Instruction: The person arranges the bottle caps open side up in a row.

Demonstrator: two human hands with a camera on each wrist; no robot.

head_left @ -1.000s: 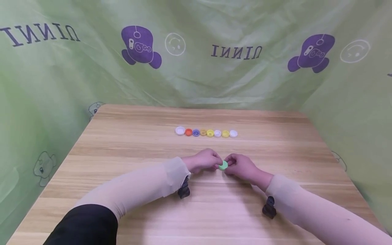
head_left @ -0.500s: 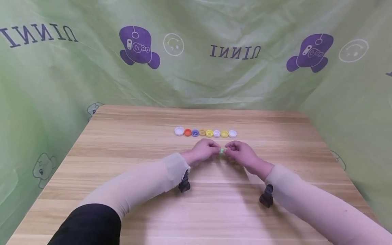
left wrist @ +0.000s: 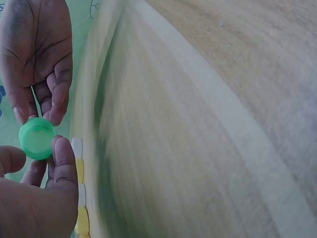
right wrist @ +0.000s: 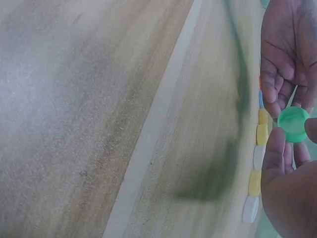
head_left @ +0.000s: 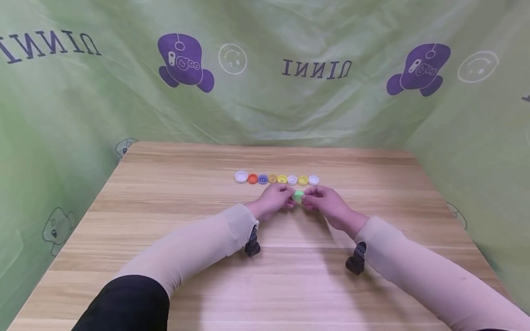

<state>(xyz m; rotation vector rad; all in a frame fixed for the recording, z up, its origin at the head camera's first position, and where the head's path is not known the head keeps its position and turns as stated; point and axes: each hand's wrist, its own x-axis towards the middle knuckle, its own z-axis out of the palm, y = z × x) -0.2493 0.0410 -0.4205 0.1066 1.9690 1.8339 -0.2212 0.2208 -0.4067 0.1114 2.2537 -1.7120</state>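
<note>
A small green bottle cap (head_left: 298, 196) is held up between the two hands, just in front of a row of caps. My left hand (head_left: 273, 200) pinches it from the left side. From the right side, my right hand (head_left: 329, 207) holds it with thumb and fingers. The left wrist view shows the round green cap (left wrist: 37, 139) with its hollow side facing that camera, fingertips of both hands around its rim. In the right wrist view the same cap (right wrist: 293, 124) sits between the fingertips, the thumb of the right hand at its edge.
Behind the hands a straight row of bottle caps lies on the wooden table (head_left: 186, 170): a white cap (head_left: 241, 177), an orange cap (head_left: 253, 178), a blue cap (head_left: 262, 179), then several tan, yellow and white ones. A green printed curtain (head_left: 256, 110) hangs around the table.
Both hands have moved forward with the green cap, from the middle of the table to close before the row. The cap has been turned between the fingers. The row stays in place.
</note>
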